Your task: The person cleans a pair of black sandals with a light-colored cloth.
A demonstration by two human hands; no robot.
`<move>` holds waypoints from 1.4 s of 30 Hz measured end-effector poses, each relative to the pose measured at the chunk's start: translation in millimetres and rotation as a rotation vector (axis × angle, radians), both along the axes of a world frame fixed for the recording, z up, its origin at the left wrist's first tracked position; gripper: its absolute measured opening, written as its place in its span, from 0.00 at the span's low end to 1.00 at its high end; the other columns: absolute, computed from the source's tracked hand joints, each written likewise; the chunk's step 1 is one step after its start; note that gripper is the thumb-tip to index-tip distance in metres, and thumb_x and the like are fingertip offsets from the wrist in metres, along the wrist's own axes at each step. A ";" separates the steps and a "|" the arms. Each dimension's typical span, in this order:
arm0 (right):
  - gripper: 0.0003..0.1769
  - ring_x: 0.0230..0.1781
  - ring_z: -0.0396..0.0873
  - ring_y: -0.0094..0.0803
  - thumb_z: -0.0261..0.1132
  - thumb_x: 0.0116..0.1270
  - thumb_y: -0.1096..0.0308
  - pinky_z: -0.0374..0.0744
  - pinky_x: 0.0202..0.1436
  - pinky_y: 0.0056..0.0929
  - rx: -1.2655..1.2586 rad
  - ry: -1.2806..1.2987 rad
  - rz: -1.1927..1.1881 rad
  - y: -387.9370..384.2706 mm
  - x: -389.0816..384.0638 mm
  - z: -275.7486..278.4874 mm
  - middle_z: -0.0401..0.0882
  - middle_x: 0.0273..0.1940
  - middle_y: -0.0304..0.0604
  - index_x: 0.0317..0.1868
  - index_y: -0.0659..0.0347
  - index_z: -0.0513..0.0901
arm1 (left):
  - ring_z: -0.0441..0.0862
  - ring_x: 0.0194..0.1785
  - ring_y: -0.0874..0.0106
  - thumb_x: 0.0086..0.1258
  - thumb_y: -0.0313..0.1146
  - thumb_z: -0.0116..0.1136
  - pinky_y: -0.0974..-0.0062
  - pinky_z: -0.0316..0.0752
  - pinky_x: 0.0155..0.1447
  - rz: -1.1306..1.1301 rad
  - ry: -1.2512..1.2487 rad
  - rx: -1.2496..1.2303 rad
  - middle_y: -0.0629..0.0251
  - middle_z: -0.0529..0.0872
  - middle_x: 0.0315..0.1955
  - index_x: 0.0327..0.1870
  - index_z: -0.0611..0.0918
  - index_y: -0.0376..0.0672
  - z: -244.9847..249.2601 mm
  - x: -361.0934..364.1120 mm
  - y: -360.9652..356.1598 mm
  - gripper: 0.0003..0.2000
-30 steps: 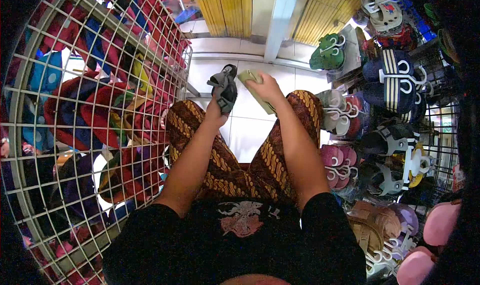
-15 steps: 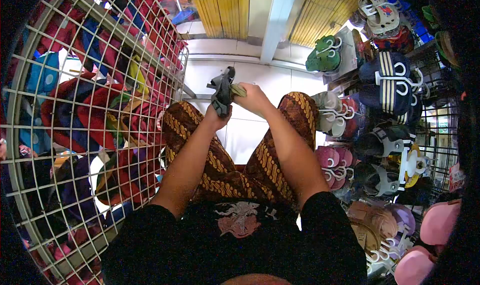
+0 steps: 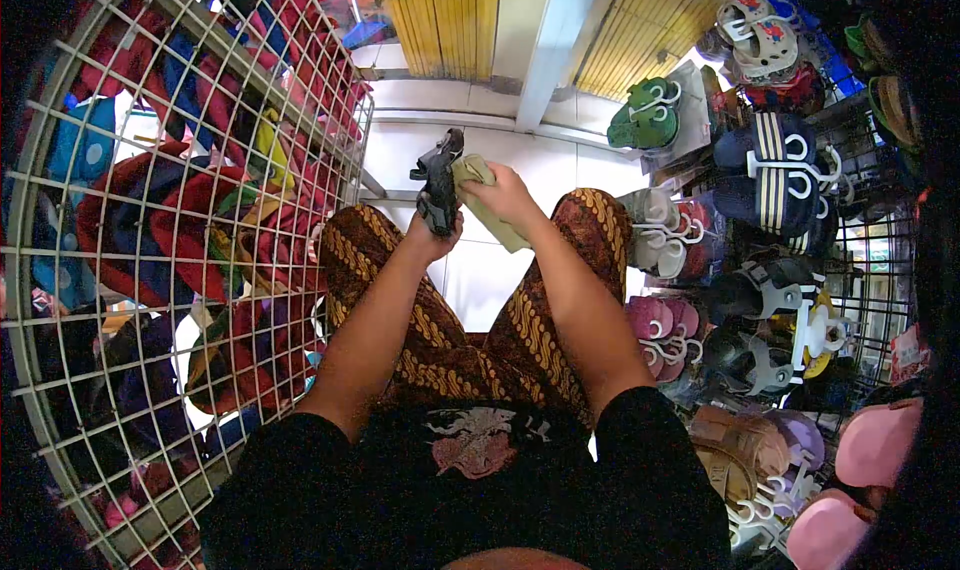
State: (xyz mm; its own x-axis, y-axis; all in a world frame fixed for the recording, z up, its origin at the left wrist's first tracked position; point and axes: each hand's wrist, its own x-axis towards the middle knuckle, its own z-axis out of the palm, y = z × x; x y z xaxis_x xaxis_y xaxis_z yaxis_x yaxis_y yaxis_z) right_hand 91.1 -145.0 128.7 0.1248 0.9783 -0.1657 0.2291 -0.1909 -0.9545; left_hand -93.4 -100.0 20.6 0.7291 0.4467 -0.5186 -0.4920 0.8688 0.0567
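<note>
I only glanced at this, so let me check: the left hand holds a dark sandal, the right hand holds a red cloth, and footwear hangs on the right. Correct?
Not quite: the cloth is pale green, not red, as the head view shows. The left hand does hold a dark sandal, the right hand holds the cloth, and footwear hangs on the right.

The single view looks from the wearer's head, steeply down and forward, perhaps widened by its dark-edged lens.

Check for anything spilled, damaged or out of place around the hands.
Nothing stands out: left hand grips a strappy sandal, right hand a khaki cloth, and the tiled floor shows no spill. Fine damage can't be judged.
</note>
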 end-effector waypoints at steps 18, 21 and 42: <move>0.18 0.36 0.82 0.28 0.67 0.67 0.61 0.80 0.41 0.28 -0.126 0.652 -0.095 -0.6 10.8 14.8 0.83 0.41 0.40 0.52 0.63 0.80 | 0.83 0.37 0.73 0.74 0.50 0.55 0.74 0.79 0.40 0.179 0.174 0.370 0.69 0.85 0.39 0.53 0.79 0.50 40.5 12.5 -6.7 0.16; 0.18 0.39 0.83 0.30 0.66 0.68 0.62 0.81 0.43 0.30 -0.096 0.494 -0.019 3.8 13.2 -5.3 0.84 0.44 0.41 0.52 0.63 0.80 | 0.82 0.27 0.71 0.73 0.53 0.55 0.73 0.78 0.27 0.200 0.217 0.406 0.67 0.85 0.31 0.49 0.81 0.52 59.4 19.2 -10.7 0.16; 0.21 0.41 0.81 0.30 0.68 0.67 0.61 0.79 0.45 0.30 -0.089 0.462 -0.295 11.1 25.0 5.4 0.83 0.43 0.40 0.54 0.66 0.79 | 0.78 0.36 0.74 0.75 0.50 0.55 0.75 0.73 0.36 0.221 0.277 0.515 0.71 0.82 0.40 0.55 0.77 0.48 35.3 9.9 1.9 0.17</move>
